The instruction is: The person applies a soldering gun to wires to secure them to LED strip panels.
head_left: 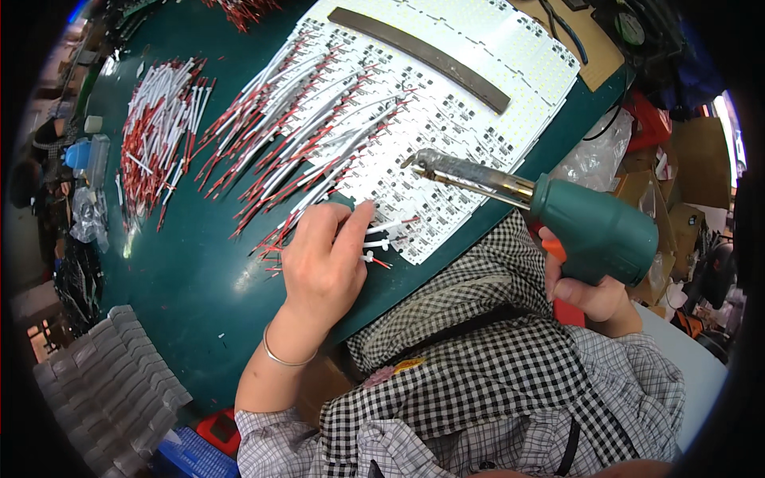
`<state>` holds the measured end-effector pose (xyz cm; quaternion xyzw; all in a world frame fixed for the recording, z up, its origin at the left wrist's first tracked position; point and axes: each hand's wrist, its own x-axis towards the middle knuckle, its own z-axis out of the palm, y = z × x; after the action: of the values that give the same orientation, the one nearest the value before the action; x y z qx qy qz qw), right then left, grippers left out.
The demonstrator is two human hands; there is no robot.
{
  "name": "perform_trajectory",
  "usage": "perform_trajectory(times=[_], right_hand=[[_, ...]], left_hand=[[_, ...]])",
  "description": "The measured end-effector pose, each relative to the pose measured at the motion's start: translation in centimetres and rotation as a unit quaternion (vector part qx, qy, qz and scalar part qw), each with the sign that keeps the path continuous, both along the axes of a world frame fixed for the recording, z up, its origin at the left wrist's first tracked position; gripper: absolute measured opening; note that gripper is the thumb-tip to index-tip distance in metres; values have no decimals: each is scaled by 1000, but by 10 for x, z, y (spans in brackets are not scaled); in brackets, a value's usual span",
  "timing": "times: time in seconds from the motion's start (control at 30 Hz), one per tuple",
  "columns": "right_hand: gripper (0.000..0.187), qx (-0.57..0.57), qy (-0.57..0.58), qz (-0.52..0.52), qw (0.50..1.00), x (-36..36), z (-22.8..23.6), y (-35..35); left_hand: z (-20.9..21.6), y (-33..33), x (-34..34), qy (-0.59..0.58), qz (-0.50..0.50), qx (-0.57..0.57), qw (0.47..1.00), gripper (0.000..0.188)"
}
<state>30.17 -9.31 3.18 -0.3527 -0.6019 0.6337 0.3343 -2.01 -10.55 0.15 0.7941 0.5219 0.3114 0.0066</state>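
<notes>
My left hand (pixel 323 259) is closed at the near-left edge of the LED circuit board sheets (pixel 466 187). Short wires (pixel 378 244) with white sleeves and red ends stick out from under its fingers; the fingertips' exact hold is partly hidden. On the right, my right hand (pixel 588 295) grips a green soldering gun (pixel 598 227) by its handle, with the index finger at the orange trigger. Its metal barrel points left, and the tip hangs over the boards. Rows of red-and-white wires (pixel 307 119) fan out from the boards' left side.
A loose pile of red-and-white wires (pixel 163 119) lies at the left of the green table (pixel 239 334). Across the boards rests a dark curved bar (pixel 418 56). Stacked grey pieces (pixel 111 390) stand at the near left. Cardboard boxes (pixel 697 167) and a plastic bag (pixel 598 155) are at right.
</notes>
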Motion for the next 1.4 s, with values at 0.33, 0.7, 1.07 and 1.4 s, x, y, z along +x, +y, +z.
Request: perform_trajectory(times=[0.33, 0.7, 1.07, 1.4], right_hand=[[60, -74, -72, 55, 993, -7, -8, -3], [55, -72, -54, 94, 992, -9, -13, 1], [35, -96, -56, 76, 991, -22, -12, -1], [30, -123, -48, 53, 990, -30, -13, -5]], left_hand=[[-9, -3, 1, -9, 9, -7, 1000, 42], [-11, -1, -2, -76, 0, -69, 995, 45], [-15, -2, 0, -88, 10, -44, 995, 45], [-14, -3, 2, -70, 13, -37, 997, 45]])
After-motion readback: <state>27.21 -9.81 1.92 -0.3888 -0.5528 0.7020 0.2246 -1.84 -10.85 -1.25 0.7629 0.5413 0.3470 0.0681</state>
